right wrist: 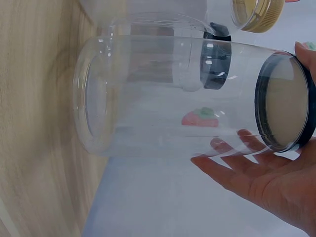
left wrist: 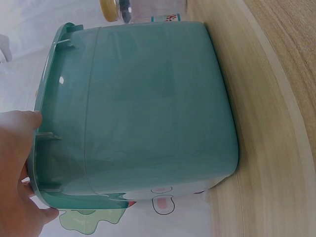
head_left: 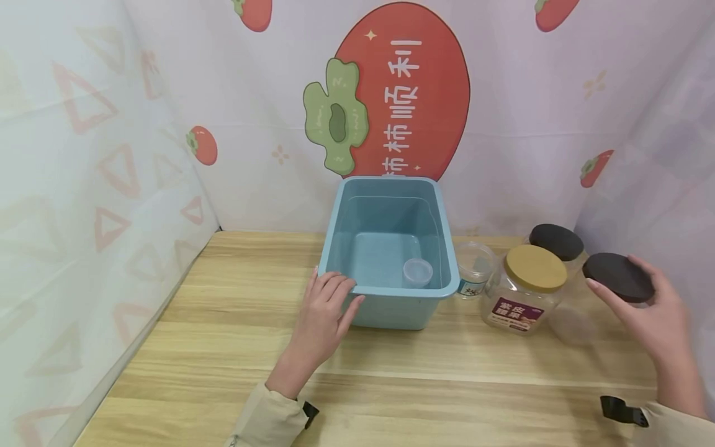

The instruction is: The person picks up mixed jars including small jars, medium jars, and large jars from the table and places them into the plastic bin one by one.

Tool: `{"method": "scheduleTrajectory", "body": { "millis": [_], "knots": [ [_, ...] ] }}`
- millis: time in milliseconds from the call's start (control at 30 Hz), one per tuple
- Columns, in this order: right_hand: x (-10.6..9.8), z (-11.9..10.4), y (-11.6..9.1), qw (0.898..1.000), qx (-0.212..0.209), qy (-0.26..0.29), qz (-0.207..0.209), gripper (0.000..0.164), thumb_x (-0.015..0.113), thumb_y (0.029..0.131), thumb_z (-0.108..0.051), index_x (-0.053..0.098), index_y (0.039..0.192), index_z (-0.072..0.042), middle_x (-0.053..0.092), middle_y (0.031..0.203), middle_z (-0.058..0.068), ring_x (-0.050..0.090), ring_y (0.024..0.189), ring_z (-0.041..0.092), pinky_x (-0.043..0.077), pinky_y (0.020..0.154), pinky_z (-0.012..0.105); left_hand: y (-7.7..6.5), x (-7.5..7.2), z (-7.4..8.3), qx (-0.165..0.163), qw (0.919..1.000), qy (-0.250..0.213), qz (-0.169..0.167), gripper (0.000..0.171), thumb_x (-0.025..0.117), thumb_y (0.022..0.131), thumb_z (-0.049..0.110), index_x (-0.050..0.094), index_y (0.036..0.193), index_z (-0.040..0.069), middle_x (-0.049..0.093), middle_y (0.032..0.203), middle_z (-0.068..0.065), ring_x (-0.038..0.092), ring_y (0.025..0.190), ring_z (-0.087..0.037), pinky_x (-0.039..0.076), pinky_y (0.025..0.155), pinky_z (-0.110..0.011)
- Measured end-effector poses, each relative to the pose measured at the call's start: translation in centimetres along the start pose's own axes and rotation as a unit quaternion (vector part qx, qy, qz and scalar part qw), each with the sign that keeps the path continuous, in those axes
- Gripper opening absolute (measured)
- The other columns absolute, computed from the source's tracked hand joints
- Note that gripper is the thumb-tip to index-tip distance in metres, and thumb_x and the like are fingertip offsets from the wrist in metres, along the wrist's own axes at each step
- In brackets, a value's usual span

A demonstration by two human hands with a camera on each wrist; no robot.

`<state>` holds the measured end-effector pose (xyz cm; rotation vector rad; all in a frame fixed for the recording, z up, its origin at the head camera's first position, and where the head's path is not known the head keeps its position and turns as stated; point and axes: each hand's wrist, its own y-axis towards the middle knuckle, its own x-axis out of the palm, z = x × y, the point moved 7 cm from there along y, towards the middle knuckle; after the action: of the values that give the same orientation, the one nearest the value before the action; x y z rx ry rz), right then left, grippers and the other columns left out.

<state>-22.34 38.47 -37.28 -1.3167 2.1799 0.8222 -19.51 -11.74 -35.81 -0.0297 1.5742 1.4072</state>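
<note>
My left hand (head_left: 326, 310) grips the near left part of the rim of a blue plastic bin (head_left: 385, 310), fingers over the edge and thumb at the front. Inside the bin, a small clear round container (head_left: 418, 273) lies near the front right corner. At the far right, my right hand (head_left: 661, 313) holds a tall clear plastic jar (right wrist: 158, 98) by its black lid (head_left: 617, 277), thumb on one side and fingers on the other. The jar appears empty and upright, its base close over the table in the right wrist view.
Right of the bin stands a small clear jar (head_left: 473, 264) with a teal label. Beside it is a wide jar with a gold lid (head_left: 535, 267) and purple label. Another jar with a black lid (head_left: 557, 241) stands behind. Printed cloth (head_left: 268, 186) hangs along the table's back and sides.
</note>
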Motion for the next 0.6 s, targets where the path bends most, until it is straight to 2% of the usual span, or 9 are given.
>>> {"method": "scheduleTrajectory", "body": {
  "millis": [200,367,600],
  "knots": [
    [-0.5,-0.4,0.1,1.000,-0.013,-0.014,0.000,0.088,0.074,0.097,-0.036,0.028,0.167,-0.009,0.031,0.165,0.034,0.037,0.143,0.059,0.029,0.088,0.003,0.0,0.0,0.0,-0.003,1.0000,0.000,-0.004,0.032,0.059,0.110,0.033,0.072,0.111,0.003,0.072,0.108,-0.012,0.062,0.115,-0.035,0.041,0.113,-0.071],
    [-0.8,-0.8,0.4,1.000,-0.022,-0.007,-0.007,0.089,0.075,0.097,-0.034,0.027,0.167,-0.006,0.030,0.164,0.036,0.038,0.138,0.059,0.028,0.071,0.003,0.0,0.0,0.0,-0.005,1.0000,0.000,-0.007,0.028,0.064,0.107,0.030,0.072,0.112,0.003,0.072,0.109,-0.012,0.062,0.115,-0.035,0.040,0.114,-0.070],
    [-1.3,-1.4,0.4,0.999,-0.029,-0.012,-0.005,0.090,0.076,0.097,-0.033,0.027,0.167,-0.009,0.032,0.163,0.036,0.039,0.137,0.051,0.028,0.067,0.002,0.0,-0.1,0.0,-0.004,1.0000,0.002,-0.007,0.028,0.063,0.108,0.030,0.072,0.112,0.003,0.072,0.109,-0.012,0.063,0.115,-0.035,0.041,0.113,-0.069]
  ]
}}
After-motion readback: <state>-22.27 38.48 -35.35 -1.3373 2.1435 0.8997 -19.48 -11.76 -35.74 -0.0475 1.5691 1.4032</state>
